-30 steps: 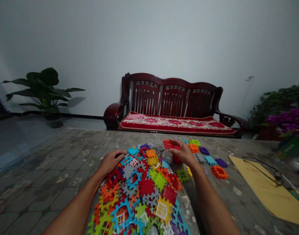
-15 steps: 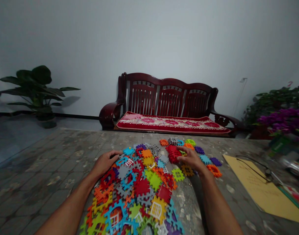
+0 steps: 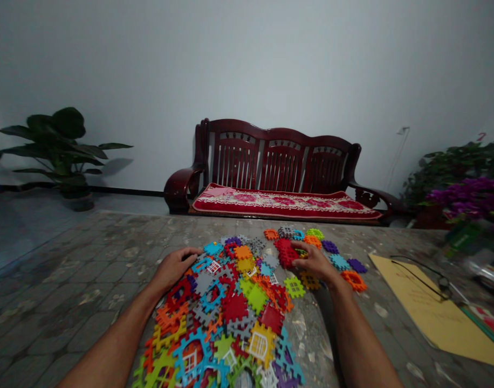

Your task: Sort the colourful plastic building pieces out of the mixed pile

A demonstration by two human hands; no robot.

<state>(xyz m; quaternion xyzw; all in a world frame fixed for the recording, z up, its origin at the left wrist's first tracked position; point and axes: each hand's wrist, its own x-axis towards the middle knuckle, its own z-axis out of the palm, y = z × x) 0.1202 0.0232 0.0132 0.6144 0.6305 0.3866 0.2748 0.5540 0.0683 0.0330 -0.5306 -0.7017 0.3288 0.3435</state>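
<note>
A heap of colourful notched plastic building tiles (image 3: pixel 234 307) covers the middle of the table; they are square or gear-edged, some with white window frames. My left hand (image 3: pixel 176 269) rests at the heap's far left edge, fingers stretched out beside a blue tile (image 3: pixel 213 248), holding nothing that I can see. Right of the heap, a stack of red tiles (image 3: pixel 285 253) stands by itself. My right hand (image 3: pixel 315 263) is at the stack's right side, thumb and forefinger apart, their tips at or close to the red tiles. A yellow-green piece shows between those fingers.
Smaller groups of tiles, including a purple tile (image 3: pixel 356 265) and an orange tile (image 3: pixel 354 281), lie right of my right hand. Farther right are a yellow envelope (image 3: pixel 437 318), glasses (image 3: pixel 443 291) and purple flowers (image 3: pixel 469 196). A wooden bench (image 3: pixel 271 167) stands beyond the table.
</note>
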